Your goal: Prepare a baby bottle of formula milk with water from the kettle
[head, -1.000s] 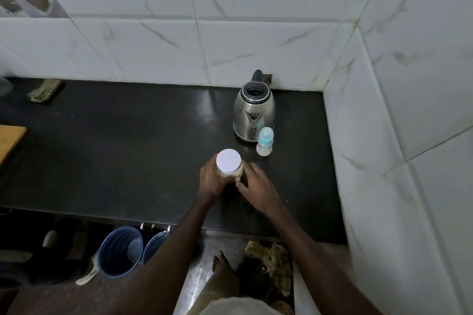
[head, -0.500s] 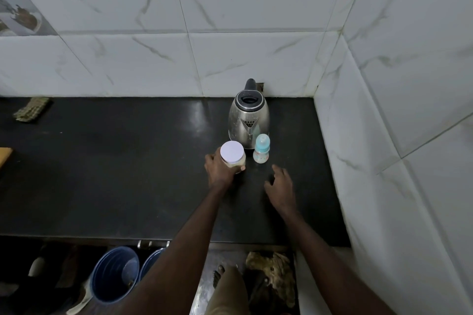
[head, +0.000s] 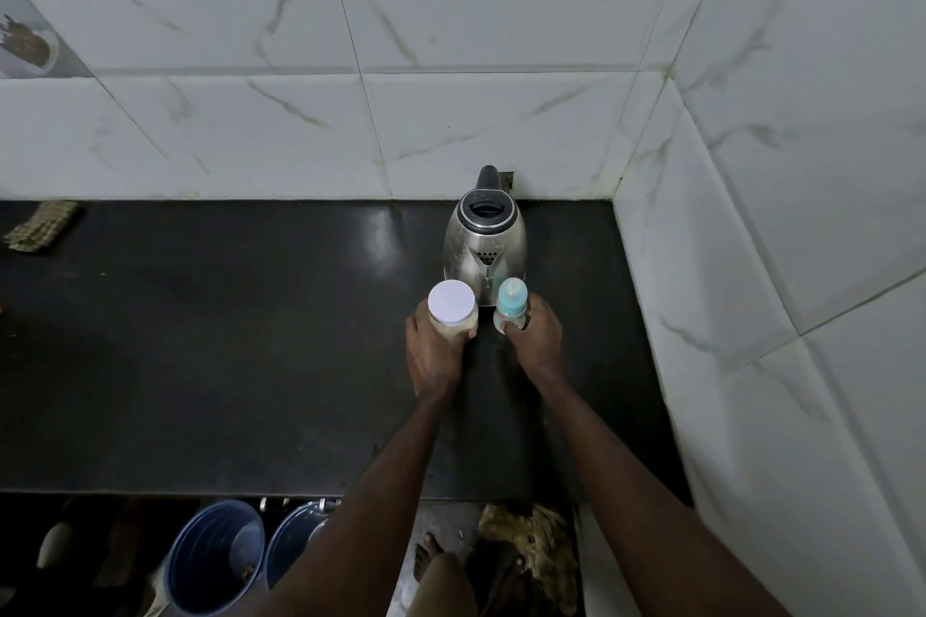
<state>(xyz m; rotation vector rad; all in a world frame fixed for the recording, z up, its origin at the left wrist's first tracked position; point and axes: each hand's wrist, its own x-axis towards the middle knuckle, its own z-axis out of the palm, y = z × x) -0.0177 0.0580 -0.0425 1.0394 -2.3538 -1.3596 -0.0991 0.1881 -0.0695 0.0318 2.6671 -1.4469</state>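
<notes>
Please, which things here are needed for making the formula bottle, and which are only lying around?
For the job:
kettle
baby bottle, gripped by the right hand
white-lidded jar, gripped by the left hand

Lying about:
cloth on the counter
blue buckets below

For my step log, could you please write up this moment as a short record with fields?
left hand: grips the white-lidded jar, lid on
right hand: grips the baby bottle, teal top on
kettle: upright just behind both, lid shut, near the back wall
counter: dark; jar and bottle side by side, not touching
cloth: far left, by the wall
task stage: nothing opened or poured yet
</notes>
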